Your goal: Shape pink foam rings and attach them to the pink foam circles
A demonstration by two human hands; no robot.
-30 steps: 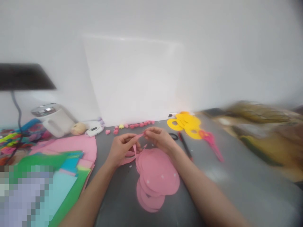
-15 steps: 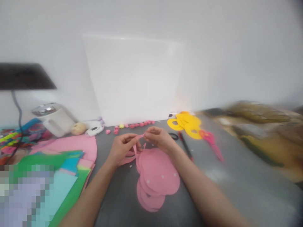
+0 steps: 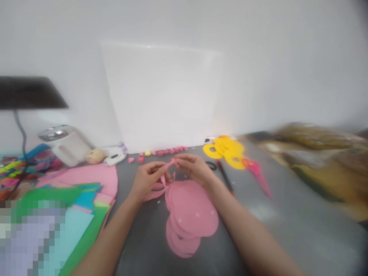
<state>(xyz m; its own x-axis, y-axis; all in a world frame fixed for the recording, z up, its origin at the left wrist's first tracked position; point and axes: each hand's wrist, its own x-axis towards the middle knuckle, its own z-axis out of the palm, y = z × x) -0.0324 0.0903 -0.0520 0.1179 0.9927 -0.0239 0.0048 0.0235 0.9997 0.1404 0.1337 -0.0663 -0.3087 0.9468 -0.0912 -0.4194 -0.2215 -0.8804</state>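
Both hands meet above the grey table (image 3: 287, 230), pinching a thin pink paper strip (image 3: 170, 164) between them. My left hand (image 3: 149, 178) holds its lower end, which trails down toward the table. My right hand (image 3: 192, 167) has its fingertips closed on the upper end. Just below the hands lies a stack of pink paper circles (image 3: 189, 212).
Sheets of pink, green and blue paper (image 3: 80, 203) are piled at the left. A row of small pink folded pieces (image 3: 163, 152) lines the white board (image 3: 161, 96). Yellow paper rings (image 3: 227, 150), pink scissors (image 3: 257, 174), a black pen (image 3: 225, 178) and a white kettle (image 3: 64, 145) are nearby.
The fingers shifted slightly along the strip; the tip between the hands looks a little more bunched. Nothing else moved.
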